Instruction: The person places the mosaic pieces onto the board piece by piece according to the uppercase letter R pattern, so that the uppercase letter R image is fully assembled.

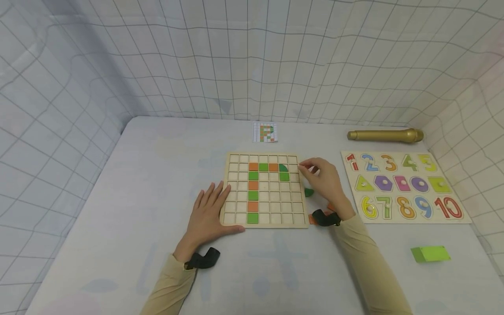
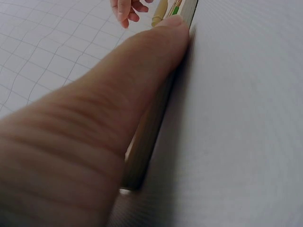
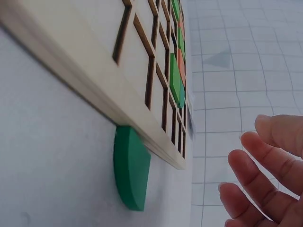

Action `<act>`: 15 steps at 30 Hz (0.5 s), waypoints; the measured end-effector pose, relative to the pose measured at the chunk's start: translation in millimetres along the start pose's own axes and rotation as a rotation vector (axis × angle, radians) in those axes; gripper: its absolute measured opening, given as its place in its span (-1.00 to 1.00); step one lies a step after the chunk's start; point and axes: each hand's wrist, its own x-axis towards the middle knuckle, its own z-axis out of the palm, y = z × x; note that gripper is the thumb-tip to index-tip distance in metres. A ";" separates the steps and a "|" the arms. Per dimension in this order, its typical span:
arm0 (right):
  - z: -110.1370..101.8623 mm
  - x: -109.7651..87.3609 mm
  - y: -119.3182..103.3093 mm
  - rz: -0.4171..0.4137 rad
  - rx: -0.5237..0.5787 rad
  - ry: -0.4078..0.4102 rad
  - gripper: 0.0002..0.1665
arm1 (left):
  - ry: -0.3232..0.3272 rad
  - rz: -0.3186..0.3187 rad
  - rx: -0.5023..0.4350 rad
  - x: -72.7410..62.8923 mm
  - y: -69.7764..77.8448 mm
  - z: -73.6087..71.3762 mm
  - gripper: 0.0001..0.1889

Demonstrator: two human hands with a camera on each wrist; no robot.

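Note:
A wooden grid board (image 1: pixel 271 196) lies flat, with orange and green square tiles forming a column and a short top row. At the top row's right end sits a dark green quarter-round tile (image 1: pixel 283 168), with a green square tile (image 1: pixel 284 176) below it. My left hand (image 1: pixel 206 214) rests at the board's left side, fingers spread, thumb along the front edge. Just off the upper right edge hovers my right hand (image 1: pixel 324 177), its fingers loosely bent with nothing between them in the right wrist view. A loose green quarter-round piece (image 3: pixel 132 165) lies against the board's right edge.
Orange pieces (image 1: pixel 312 219) lie by the right wrist, partly covered. Behind the board is a small pattern card (image 1: pixel 265 132). To the right are a number-and-shape puzzle (image 1: pixel 393 175), a gold microphone (image 1: pixel 383 135) and a green block (image 1: pixel 431 253).

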 end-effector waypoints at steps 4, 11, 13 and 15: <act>-7.6 -6.0 2.9 0.019 -0.016 -0.001 -0.75 | 0.001 0.000 0.000 -0.1 0.9 -0.3 0.21; -20.1 -16.9 9.2 0.047 -0.042 -0.073 -0.79 | -0.001 0.003 0.005 0.1 0.3 0.4 0.21; -22.2 -19.1 11.1 0.068 -0.040 -0.120 -0.80 | 0.002 0.007 0.007 0.1 -0.4 0.8 0.21; -24.0 -21.0 12.6 0.088 -0.034 -0.178 -0.80 | -0.003 0.005 0.011 0.1 -0.9 0.7 0.22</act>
